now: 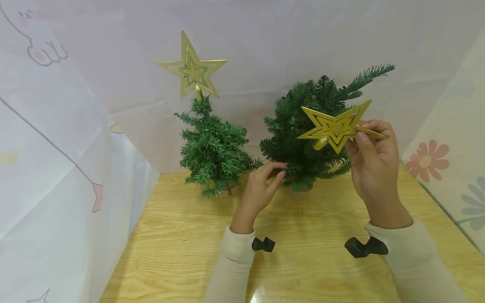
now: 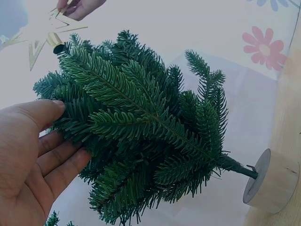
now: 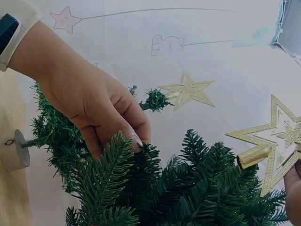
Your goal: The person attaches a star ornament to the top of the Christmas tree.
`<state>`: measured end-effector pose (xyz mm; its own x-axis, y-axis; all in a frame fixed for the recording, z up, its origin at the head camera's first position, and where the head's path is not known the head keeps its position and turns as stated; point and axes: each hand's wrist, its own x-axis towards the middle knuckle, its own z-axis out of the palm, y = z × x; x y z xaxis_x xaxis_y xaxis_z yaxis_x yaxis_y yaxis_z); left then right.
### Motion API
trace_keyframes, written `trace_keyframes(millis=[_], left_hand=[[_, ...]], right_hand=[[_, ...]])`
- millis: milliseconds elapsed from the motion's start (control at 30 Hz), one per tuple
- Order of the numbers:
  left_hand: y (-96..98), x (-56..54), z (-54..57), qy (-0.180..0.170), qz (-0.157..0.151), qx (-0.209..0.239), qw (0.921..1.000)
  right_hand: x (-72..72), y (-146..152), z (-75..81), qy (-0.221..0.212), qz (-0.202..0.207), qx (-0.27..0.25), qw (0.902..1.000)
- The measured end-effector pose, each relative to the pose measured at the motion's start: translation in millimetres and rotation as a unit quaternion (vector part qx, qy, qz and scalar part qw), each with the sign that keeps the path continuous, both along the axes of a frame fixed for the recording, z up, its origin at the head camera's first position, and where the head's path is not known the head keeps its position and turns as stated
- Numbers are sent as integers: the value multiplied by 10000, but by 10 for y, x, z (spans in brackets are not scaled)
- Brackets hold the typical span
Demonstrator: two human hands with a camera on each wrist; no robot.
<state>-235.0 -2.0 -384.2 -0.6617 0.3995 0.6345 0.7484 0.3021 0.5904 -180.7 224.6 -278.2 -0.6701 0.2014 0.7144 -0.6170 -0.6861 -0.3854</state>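
Observation:
My left hand [image 1: 261, 189] is at the near left side of the dark green artificial Christmas tree [image 1: 293, 118] on the right. Its thumb and fingers pinch a branch there, as the right wrist view also shows. Raised in front of this tree's right side, my right hand [image 1: 379, 168] holds a gold star tree topper [image 1: 335, 126] by one point. The topper's short hollow socket [image 3: 254, 155] faces the tree's upper branches in the right wrist view. At the left, a smaller, brighter green tree [image 1: 212, 147] carries a similar gold star [image 1: 195, 73] upright on its tip.
Both trees stand near the back of a wood-grain table [image 1: 182, 244]. The right tree has a round pale wooden base [image 2: 277, 183], and one long branch [image 1: 371, 78] sticks out to its upper right. Pale printed cloth [image 1: 257, 50] hangs close behind and along both sides.

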Motion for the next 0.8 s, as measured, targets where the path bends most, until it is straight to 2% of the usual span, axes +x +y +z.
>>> trace_keyframes(millis=[300, 567, 800], left_hand=[[-9, -2, -13, -10, 13, -5, 10000], [-3, -11, -2, 16, -70, 55, 10000], [-2, -13, 0, 26, -77, 1, 10000]], right_hand=[[-35, -1, 86, 76, 6, -127, 9999], [-65, -21, 175, 21, -237, -66, 9997], [-55, -26, 200, 8, -282, -54, 9996]])
